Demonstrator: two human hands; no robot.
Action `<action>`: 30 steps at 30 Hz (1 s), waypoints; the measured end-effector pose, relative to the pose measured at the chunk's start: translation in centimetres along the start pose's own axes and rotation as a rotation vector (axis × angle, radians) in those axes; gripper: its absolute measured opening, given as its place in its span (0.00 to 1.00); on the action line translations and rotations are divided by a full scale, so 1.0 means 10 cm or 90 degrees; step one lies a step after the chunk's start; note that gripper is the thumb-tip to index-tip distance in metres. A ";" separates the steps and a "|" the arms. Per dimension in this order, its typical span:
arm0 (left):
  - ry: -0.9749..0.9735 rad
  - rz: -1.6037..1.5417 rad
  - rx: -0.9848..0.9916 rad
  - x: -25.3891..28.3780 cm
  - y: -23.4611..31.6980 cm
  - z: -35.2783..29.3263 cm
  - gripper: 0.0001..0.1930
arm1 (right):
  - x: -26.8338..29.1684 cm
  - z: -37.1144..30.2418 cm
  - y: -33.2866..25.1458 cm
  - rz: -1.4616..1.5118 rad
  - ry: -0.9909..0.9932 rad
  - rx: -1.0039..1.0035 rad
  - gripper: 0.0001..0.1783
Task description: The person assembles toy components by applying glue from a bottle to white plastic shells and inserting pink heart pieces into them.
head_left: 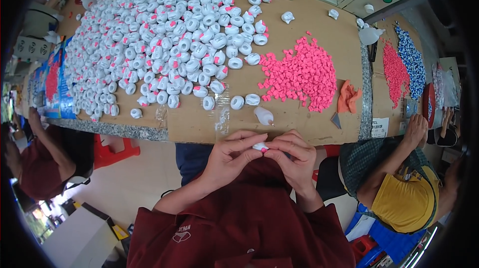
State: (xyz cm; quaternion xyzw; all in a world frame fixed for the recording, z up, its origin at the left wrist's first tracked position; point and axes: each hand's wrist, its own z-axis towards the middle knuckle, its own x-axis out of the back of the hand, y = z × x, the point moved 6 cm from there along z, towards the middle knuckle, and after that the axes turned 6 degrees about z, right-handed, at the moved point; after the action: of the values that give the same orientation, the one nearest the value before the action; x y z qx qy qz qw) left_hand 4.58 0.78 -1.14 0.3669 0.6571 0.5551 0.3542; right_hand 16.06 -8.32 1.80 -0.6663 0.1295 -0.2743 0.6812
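White rings (164, 38), many showing pink, crowd the left of the cardboard-topped desk (294, 124) up to its far edge. At the near edge, the left hand (232, 156) has its fingers pinched on a small white-and-pink piece (260, 146); a bottle (263, 116) lies just beyond. The right hand (292, 158) pinches the piece's other side. Then come heaped pink bits (305, 73) and, near the right edge, an orange cloth (349, 97).
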 end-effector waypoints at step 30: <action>0.403 0.546 -0.242 0.43 0.39 0.33 0.15 | 0.00 0.06 0.12 0.051 0.177 0.086 0.20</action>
State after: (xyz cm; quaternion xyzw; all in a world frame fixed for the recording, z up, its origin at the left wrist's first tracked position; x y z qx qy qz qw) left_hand 5.74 6.48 2.04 0.3460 0.4117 0.8411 -0.0576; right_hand 16.60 -7.90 0.67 -0.5692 0.2302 -0.3443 0.7102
